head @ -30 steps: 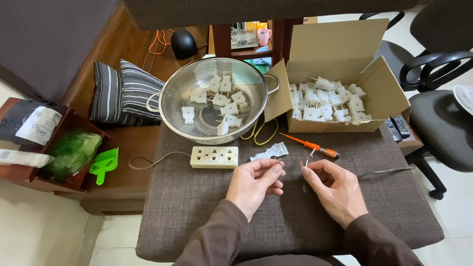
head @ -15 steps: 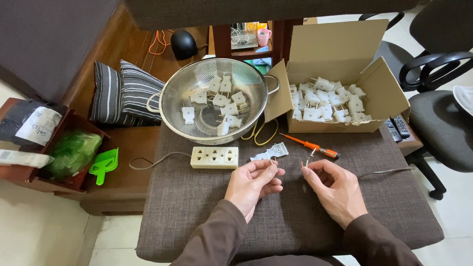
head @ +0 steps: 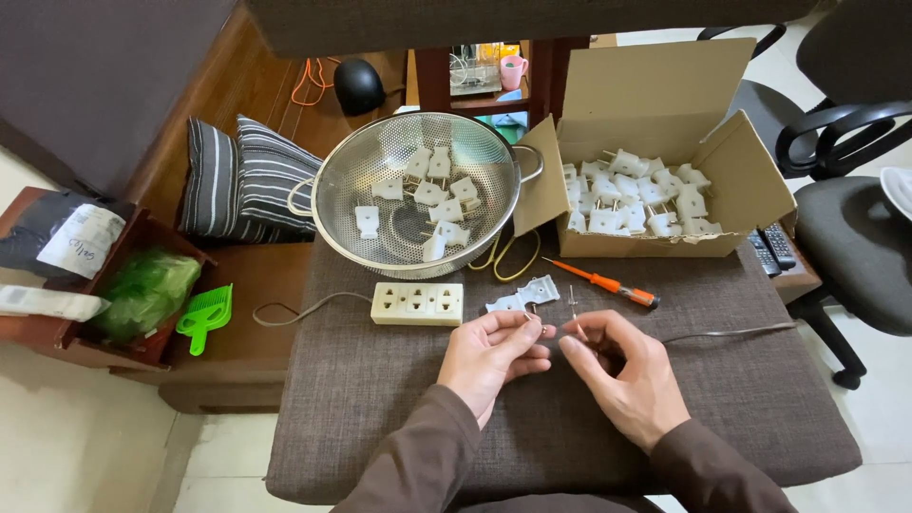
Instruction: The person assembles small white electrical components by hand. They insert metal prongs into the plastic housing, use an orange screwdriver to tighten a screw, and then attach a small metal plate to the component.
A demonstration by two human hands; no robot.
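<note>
Two hands meet at the middle of the grey-brown cushioned seat [head: 361,399], and the work between them is small and fiddly, so it pays to read the layout left to right first. Far left, a green dustpan brush [head: 203,315] lies on the wooden bench, beside a striped cushion [head: 249,180]. Next comes the steel colander [head: 418,195], holding a scatter of white plug halves. Just in front of it sits a cream three-outlet socket strip [head: 416,304], its thin cable trailing off to the left.

The left hand [head: 489,356] is curled, thumb and fingertips pinching what looks like the stripped end of a thin wire; the detail is too small to be sure. An opened white plug shell [head: 521,295] lies just beyond it. The right hand [head: 622,380] is pinched too, gripping a small metal prong [head: 573,306] that points up and away, with a grey cable [head: 727,333] running off right from under it.

In my judgement, the step goes best with both wrists resting on the seat, the wire strands twisted tight before they meet the prong, and the work kept close over the fabric so nothing rolls away. The orange-handled screwdriver [head: 603,283] lies near the right hand, and the cardboard box [head: 655,180] of white plugs stands behind it.
</note>
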